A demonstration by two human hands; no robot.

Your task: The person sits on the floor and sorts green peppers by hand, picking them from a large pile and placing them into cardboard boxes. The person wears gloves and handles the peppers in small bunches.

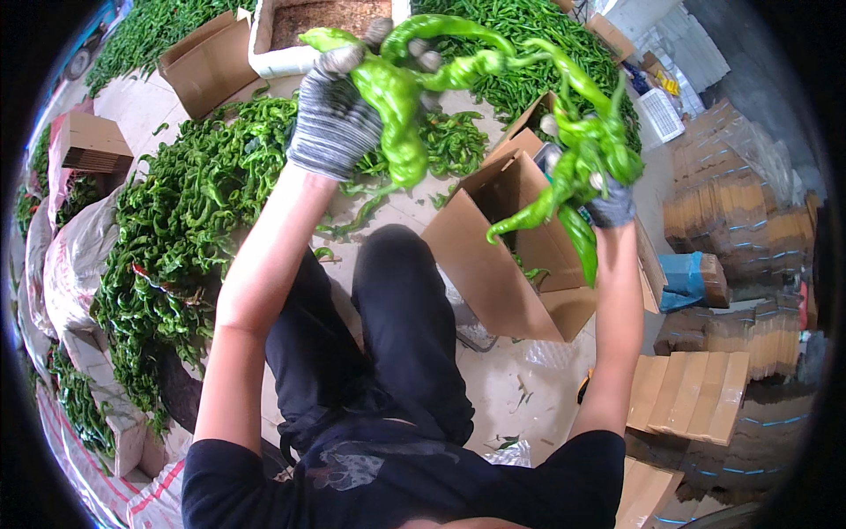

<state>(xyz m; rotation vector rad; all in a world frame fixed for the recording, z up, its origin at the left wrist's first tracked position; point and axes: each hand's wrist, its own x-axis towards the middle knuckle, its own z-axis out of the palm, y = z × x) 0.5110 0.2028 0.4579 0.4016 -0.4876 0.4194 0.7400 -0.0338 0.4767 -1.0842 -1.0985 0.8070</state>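
My left hand (340, 109), in a grey striped knit glove, grips several long green peppers (393, 106), and one twisted pepper dangles below its fingers. To the right, my gloved right hand (609, 198) holds a bunch of green peppers (588, 165) that covers most of the fingers. Both hands are raised, with the peppers blurred at their edges. Beneath the right hand's bunch stands an open cardboard box (476, 251). A few green peppers show low inside it; the rest of its inside is partly hidden.
A large heap of green peppers (192, 205) lies to my left, with another heap (529, 40) at the far right. At the back are a white foam box (281, 63) and an open carton (208, 69). Stacks of flattened cardboard (727, 198) line the right side.
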